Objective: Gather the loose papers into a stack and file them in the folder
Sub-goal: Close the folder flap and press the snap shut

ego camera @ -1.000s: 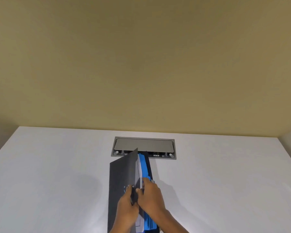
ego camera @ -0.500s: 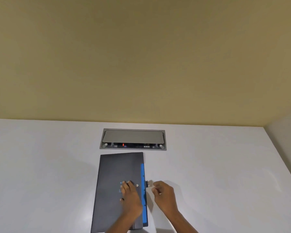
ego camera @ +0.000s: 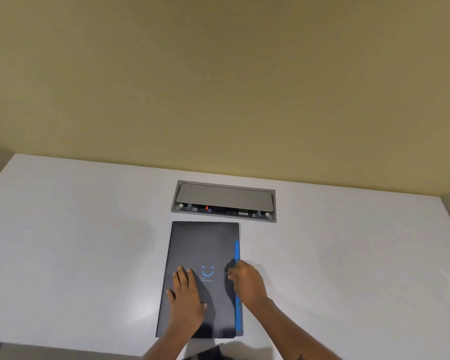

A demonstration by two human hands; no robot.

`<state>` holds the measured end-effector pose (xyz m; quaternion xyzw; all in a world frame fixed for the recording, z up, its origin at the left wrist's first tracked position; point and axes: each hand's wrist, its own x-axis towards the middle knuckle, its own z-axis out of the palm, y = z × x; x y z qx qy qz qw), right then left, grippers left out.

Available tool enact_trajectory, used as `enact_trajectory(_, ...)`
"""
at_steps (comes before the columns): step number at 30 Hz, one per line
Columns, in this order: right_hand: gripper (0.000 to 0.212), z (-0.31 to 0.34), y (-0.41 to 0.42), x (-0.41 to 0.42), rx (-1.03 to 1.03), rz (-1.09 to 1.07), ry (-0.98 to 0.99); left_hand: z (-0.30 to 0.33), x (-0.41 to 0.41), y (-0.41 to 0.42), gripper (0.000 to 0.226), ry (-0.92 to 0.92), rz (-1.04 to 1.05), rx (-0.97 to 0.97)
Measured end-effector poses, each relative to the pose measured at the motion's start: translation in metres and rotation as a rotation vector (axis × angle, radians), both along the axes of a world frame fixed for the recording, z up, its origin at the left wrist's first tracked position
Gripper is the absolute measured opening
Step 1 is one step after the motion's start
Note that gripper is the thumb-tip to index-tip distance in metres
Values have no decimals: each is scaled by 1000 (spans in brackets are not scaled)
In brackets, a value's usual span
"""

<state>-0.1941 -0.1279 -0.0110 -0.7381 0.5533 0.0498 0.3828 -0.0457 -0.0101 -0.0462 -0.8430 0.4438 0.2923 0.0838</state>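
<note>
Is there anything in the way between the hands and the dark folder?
No, nothing is in the way. The left hand lies flat on the closed folder, and the right hand touches its right edge by the blue strip. No loose papers show on the table.

The folder [ego camera: 200, 255] looks like smooth dark plastic with a soft sheen. The worktop [ego camera: 89, 229] is smooth, matt white. The cable hatch [ego camera: 225, 197] looks like brushed grey metal.
</note>
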Motion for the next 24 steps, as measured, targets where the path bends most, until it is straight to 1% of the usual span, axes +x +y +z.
enact_trajectory(3, 31, -3, -3, 9, -9, 25, 54, 0, 3, 6, 107, 1, -13, 1)
enact_trajectory(8, 29, -11, -2, 14, -3, -15, 99, 0, 6, 13, 106, 7, -38, -7)
enact_trajectory(16, 29, -16, -1, 21, 27, -82, 83, 2, 8, 14, 106, 17, -54, 3)
enact_trajectory(24, 29, -18, -4, 26, 25, -127, 112, -1, 8, 16, 107, 17, -37, -9)
